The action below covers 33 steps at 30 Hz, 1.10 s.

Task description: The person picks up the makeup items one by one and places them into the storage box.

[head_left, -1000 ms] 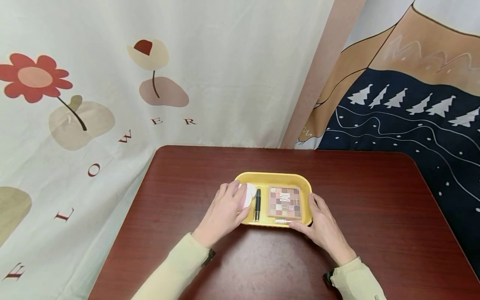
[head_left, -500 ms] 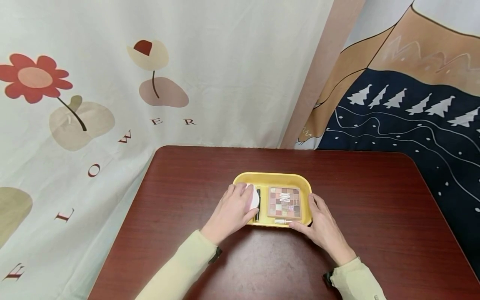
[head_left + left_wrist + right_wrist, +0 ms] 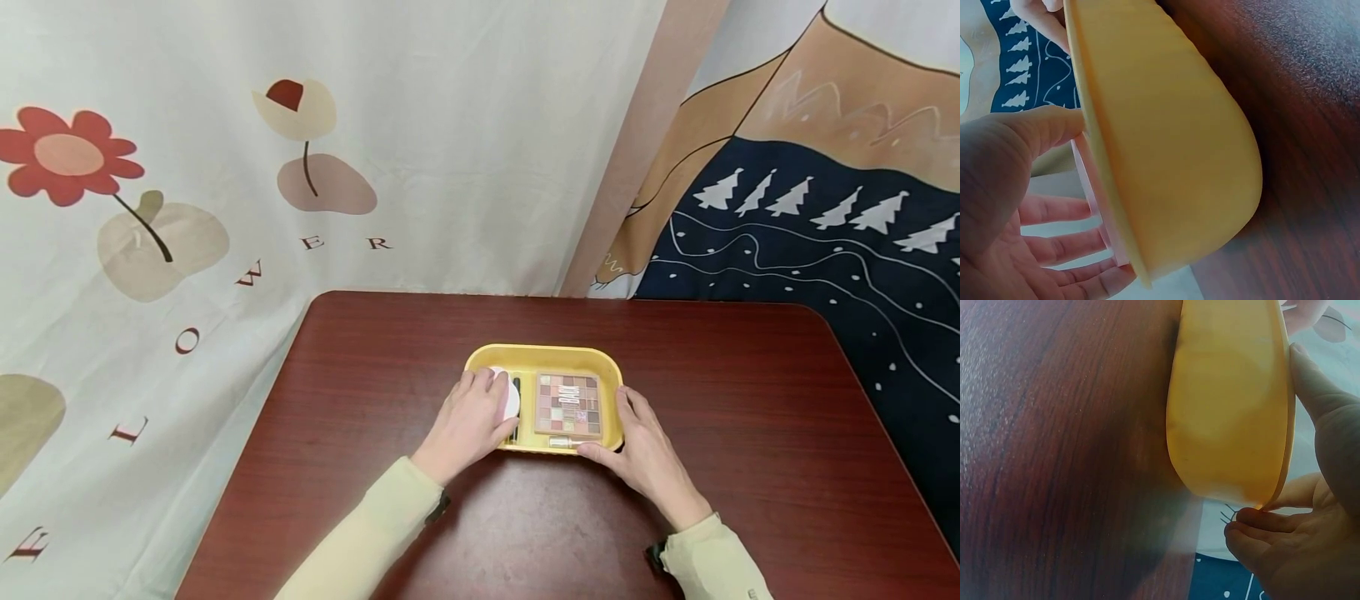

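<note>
A yellow tray point(image 3: 555, 357) stands on the table with makeup in it. At its left end my left hand point(image 3: 467, 423) holds a round pink-and-white compact point(image 3: 512, 402) over the tray. In the left wrist view the compact's pink edge point(image 3: 1094, 187) shows between thumb and fingers, level with the rim. Beside it lies a black pen-like tube point(image 3: 516, 392), partly covered by the compact and hand. An eyeshadow palette point(image 3: 567, 405) lies flat right of the tube. My right hand point(image 3: 651, 454) grips the tray's near right corner, thumb at the front rim, fingers on the right side.
A small clear-and-silver tube point(image 3: 561, 442) lies along the tray's front wall, partly near my right thumb. The dark red wooden table point(image 3: 735, 400) extends around the tray. Behind it hang a white flower-print curtain point(image 3: 465, 150) and a dark tree-print curtain point(image 3: 810, 242).
My left hand has moved slightly right and lowered the compact into the tray's left end, now covering part of the black tube. The right hand stays on the tray's corner.
</note>
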Each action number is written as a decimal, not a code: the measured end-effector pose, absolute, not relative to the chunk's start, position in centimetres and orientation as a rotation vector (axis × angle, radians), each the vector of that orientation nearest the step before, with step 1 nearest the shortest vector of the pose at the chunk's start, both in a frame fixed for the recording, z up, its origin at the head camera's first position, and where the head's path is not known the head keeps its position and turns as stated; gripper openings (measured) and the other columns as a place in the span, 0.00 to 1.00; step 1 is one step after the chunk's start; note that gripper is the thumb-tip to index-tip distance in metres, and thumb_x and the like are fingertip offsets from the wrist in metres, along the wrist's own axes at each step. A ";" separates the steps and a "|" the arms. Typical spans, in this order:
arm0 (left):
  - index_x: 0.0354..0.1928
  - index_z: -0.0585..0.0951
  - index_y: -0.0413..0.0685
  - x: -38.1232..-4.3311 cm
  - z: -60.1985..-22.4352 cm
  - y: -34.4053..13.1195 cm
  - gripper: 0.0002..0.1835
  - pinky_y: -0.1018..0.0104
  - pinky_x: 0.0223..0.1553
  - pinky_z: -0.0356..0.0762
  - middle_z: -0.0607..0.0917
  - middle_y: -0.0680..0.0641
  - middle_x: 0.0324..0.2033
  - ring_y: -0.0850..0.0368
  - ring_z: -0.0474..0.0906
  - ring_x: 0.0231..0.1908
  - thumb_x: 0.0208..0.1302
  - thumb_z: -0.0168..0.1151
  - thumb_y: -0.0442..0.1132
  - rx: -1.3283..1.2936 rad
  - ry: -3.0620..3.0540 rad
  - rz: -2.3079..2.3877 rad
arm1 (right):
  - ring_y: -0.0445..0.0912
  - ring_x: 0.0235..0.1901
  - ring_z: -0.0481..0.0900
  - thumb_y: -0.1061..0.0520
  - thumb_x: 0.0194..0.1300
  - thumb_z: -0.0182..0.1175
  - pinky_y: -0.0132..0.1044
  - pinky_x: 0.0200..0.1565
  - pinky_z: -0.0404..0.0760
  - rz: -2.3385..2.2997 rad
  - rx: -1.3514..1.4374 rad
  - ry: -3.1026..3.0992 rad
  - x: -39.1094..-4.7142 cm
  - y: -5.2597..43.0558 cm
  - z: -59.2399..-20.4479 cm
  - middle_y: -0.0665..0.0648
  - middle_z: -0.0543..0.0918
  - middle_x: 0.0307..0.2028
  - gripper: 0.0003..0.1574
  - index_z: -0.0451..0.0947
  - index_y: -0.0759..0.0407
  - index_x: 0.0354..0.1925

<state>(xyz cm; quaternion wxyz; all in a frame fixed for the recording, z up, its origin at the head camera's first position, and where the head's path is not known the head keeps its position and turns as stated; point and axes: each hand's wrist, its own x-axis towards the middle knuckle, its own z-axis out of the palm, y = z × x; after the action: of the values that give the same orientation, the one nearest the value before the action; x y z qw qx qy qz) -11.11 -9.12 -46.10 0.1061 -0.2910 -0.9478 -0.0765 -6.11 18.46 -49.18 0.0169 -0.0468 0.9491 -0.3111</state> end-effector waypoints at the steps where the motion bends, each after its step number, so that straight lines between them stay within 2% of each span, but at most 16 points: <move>1: 0.58 0.79 0.36 -11.2 -46.2 -9.1 0.33 0.53 0.49 0.82 0.82 0.39 0.49 0.42 0.77 0.45 0.58 0.74 0.53 -0.854 -2.793 -0.222 | 0.67 0.70 0.63 0.39 0.55 0.78 0.64 0.66 0.72 -0.970 -0.146 2.950 -6.1 18.4 -49.2 0.74 0.59 0.73 0.72 0.51 0.77 0.77; 10: 0.57 0.79 0.37 -11.3 -46.9 -9.0 0.34 0.54 0.45 0.81 0.82 0.39 0.47 0.43 0.76 0.42 0.55 0.77 0.53 -0.843 -2.797 -0.202 | 0.67 0.70 0.63 0.39 0.55 0.79 0.64 0.66 0.72 -0.982 -0.149 2.952 -6.1 18.4 -49.3 0.75 0.59 0.73 0.73 0.51 0.77 0.77; 17: 0.51 0.80 0.38 -11.6 -47.0 -8.8 0.32 0.55 0.44 0.80 0.82 0.41 0.44 0.44 0.76 0.40 0.52 0.78 0.54 -0.847 -2.800 -0.170 | 0.68 0.70 0.63 0.39 0.55 0.78 0.65 0.65 0.71 -0.971 -0.157 2.958 -6.1 18.5 -49.3 0.76 0.59 0.73 0.73 0.51 0.78 0.76; 25: 0.49 0.81 0.39 -11.7 -46.9 -8.4 0.31 0.55 0.42 0.82 0.81 0.43 0.40 0.44 0.77 0.41 0.51 0.79 0.54 -0.837 -2.847 -0.110 | 0.67 0.70 0.64 0.39 0.55 0.78 0.64 0.65 0.72 -0.977 -0.165 2.961 -6.1 18.5 -49.3 0.76 0.59 0.73 0.72 0.51 0.78 0.76; 33: 0.48 0.83 0.41 -12.0 -47.1 -8.1 0.32 0.55 0.43 0.81 0.82 0.43 0.39 0.43 0.78 0.42 0.46 0.82 0.55 -0.844 -2.866 -0.021 | 0.68 0.70 0.64 0.40 0.55 0.79 0.65 0.65 0.72 -0.981 -0.160 2.969 -6.0 18.5 -49.3 0.75 0.60 0.73 0.72 0.51 0.78 0.76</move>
<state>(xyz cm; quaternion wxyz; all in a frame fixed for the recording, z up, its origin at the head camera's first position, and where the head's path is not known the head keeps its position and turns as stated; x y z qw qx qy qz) -11.99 -8.13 -47.14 0.0769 -0.2817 -0.9564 -0.0069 -6.04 18.51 -49.29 0.0052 -0.0511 0.9483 -0.3131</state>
